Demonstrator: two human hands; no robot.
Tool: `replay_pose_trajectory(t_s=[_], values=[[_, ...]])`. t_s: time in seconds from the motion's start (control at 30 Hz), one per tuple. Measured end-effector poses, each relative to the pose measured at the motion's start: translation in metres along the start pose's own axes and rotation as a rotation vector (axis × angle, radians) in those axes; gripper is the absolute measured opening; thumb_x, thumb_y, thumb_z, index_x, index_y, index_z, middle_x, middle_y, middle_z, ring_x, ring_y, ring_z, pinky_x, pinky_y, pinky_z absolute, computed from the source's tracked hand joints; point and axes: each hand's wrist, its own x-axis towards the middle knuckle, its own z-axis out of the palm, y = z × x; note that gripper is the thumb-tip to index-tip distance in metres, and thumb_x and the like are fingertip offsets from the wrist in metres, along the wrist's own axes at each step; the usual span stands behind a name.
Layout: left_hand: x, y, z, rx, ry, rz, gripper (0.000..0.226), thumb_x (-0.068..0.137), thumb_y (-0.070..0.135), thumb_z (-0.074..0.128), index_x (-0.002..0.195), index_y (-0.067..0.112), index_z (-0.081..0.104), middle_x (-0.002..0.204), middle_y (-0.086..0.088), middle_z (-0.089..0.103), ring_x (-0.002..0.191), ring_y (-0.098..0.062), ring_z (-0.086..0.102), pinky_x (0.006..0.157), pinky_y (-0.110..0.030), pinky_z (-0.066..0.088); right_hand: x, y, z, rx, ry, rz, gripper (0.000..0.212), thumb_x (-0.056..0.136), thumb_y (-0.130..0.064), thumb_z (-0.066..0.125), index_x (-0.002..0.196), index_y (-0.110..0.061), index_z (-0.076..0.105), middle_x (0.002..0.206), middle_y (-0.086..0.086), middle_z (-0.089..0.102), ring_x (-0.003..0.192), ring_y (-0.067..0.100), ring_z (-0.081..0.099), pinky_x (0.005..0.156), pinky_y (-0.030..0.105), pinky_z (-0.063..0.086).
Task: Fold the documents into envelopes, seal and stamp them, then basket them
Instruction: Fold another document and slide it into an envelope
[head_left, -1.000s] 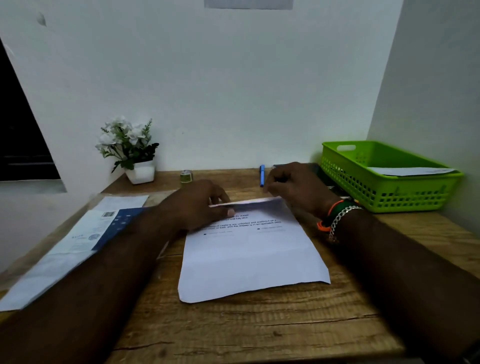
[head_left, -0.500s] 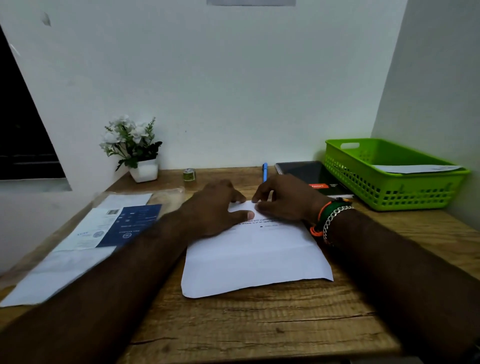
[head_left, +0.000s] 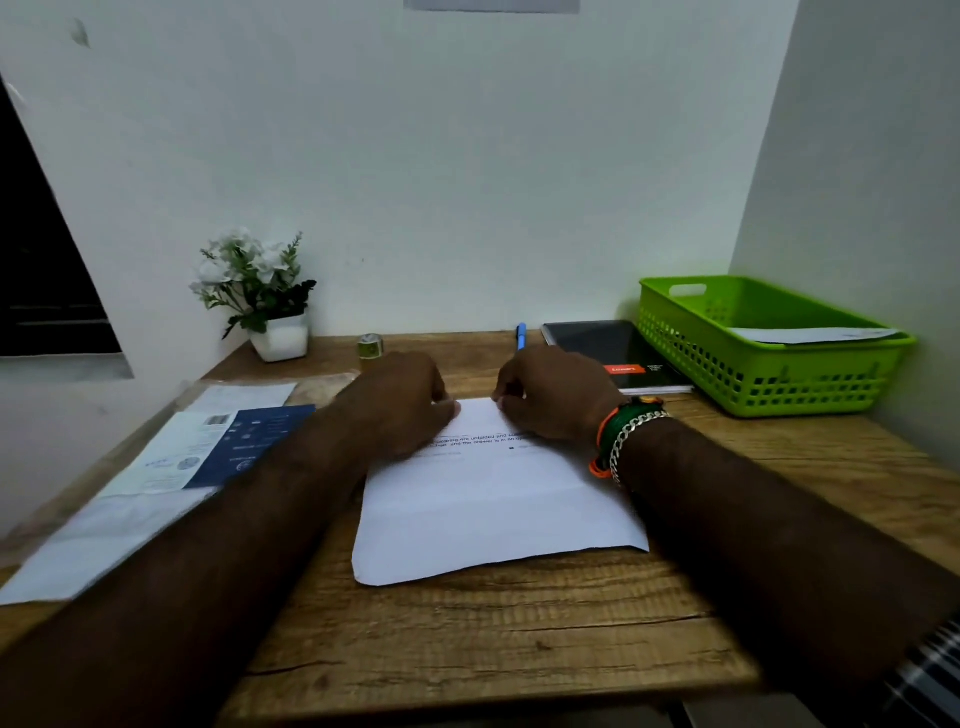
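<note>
Here, the white printed paper sheet (head_left: 498, 499) was pressed onto the wooden tabletop (head_left: 467, 639) at its far folded edge by the left hand (head_left: 400, 405) and right hand (head_left: 558, 397), fingers curled; the green plastic basket (head_left: 769, 374) stood far right.

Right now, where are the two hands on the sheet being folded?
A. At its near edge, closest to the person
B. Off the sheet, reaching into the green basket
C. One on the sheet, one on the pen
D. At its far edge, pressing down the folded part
D: the left hand and right hand both rest on the sheet at its far edge, fingers curled down on the folded part.
</note>
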Motion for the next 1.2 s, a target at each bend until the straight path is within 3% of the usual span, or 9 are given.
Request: replay_pose_trajectory(t_s=[0.07, 0.13, 0.23, 0.43, 0.6, 0.83, 0.97, 1.07, 1.2], values=[[-0.002, -0.004, -0.011, 0.104, 0.004, -0.091, 0.038, 0.095, 0.036, 0.065, 0.065, 0.018, 0.05, 0.089, -0.008, 0.068, 0.089, -0.026, 0.064, 0.072, -0.029, 0.042, 0.0, 0.0, 0.0, -0.004, -0.002, 0.012, 0.021, 0.088, -0.037, 0.056, 0.098, -0.033, 0.074, 0.105, -0.01, 0.075, 0.103, 0.022, 0.069, 0.088, 0.038, 0.056], [-0.005, -0.003, -0.015, 0.208, 0.034, -0.122, 0.029, 0.095, 0.04, 0.064, 0.086, 0.013, 0.06, 0.115, -0.014, 0.067, 0.108, -0.03, 0.063, 0.082, -0.034, 0.047, 0.001, 0.0, 0.0, 0.004, -0.008, 0.019, 0.02, 0.089, -0.036, 0.057, 0.098, -0.032, 0.074, 0.105, -0.01, 0.074, 0.103, 0.021, 0.069, 0.088, 0.037, 0.055], [-0.006, 0.007, -0.003, 0.157, 0.074, -0.056, 0.039, 0.093, 0.051, 0.065, 0.11, 0.016, 0.067, 0.123, -0.008, 0.064, 0.116, -0.027, 0.059, 0.097, -0.037, 0.05, 0.002, -0.002, 0.001, -0.005, -0.008, 0.021, 0.017, 0.087, -0.035, 0.058, 0.095, -0.033, 0.073, 0.105, -0.008, 0.074, 0.104, 0.022, 0.069, 0.086, 0.035, 0.054], [0.002, 0.013, 0.008, 0.103, 0.034, -0.006, 0.041, 0.089, 0.058, 0.067, 0.101, 0.019, 0.068, 0.108, -0.002, 0.065, 0.105, -0.023, 0.06, 0.089, -0.037, 0.051, 0.0, -0.004, -0.004, -0.091, 0.033, 0.053, 0.022, 0.087, -0.035, 0.057, 0.097, -0.029, 0.076, 0.104, -0.004, 0.074, 0.105, 0.026, 0.067, 0.09, 0.039, 0.049], [0.001, 0.01, 0.006, 0.058, 0.012, -0.032, 0.045, 0.087, 0.059, 0.069, 0.066, 0.024, 0.05, 0.072, 0.005, 0.05, 0.08, -0.021, 0.058, 0.069, -0.032, 0.043, 0.0, 0.008, -0.014, -0.189, 0.002, 0.169, 0.028, 0.079, -0.035, 0.056, 0.096, -0.017, 0.069, 0.106, 0.001, 0.07, 0.11, 0.029, 0.062, 0.089, 0.04, 0.038], [0.002, 0.009, 0.002, -0.033, -0.008, -0.072, 0.042, 0.086, 0.054, 0.074, 0.066, 0.022, 0.057, 0.068, 0.004, 0.053, 0.067, -0.014, 0.054, 0.065, -0.03, 0.042, -0.002, 0.025, -0.024, -0.27, 0.094, 0.246, 0.049, 0.059, -0.045, 0.047, 0.1, -0.024, 0.064, 0.101, -0.001, 0.07, 0.103, 0.029, 0.065, 0.089, 0.038, 0.046], [0.002, 0.007, 0.002, -0.045, 0.009, -0.063, 0.037, 0.084, 0.056, 0.076, 0.073, 0.024, 0.06, 0.076, 0.005, 0.057, 0.073, -0.013, 0.056, 0.063, -0.029, 0.04, 0.0, 0.031, -0.015, -0.038, 0.087, 0.199, 0.016, 0.077, -0.037, 0.061, 0.078, -0.021, 0.065, 0.088, 0.0, 0.068, 0.097, 0.028, 0.066, 0.081, 0.034, 0.05], [0.001, 0.005, 0.003, -0.033, 0.019, -0.038, 0.036, 0.083, 0.058, 0.075, 0.077, 0.027, 0.058, 0.083, 0.006, 0.058, 0.081, -0.014, 0.057, 0.061, -0.029, 0.038, 0.002, 0.032, -0.009, 0.132, -0.074, 0.127, 0.019, 0.084, -0.042, 0.071, 0.08, -0.024, 0.07, 0.091, -0.006, 0.07, 0.093, 0.016, 0.066, 0.085, 0.034, 0.053], [0.0, 0.005, 0.005, -0.035, 0.044, -0.002, 0.037, 0.085, 0.056, 0.073, 0.086, 0.023, 0.059, 0.09, 0.005, 0.057, 0.086, -0.016, 0.056, 0.064, -0.031, 0.038, 0.004, 0.032, -0.008, 0.109, -0.076, 0.08, 0.021, 0.085, -0.047, 0.075, 0.086, -0.027, 0.072, 0.088, -0.01, 0.066, 0.088, 0.011, 0.061, 0.083, 0.03, 0.051]])
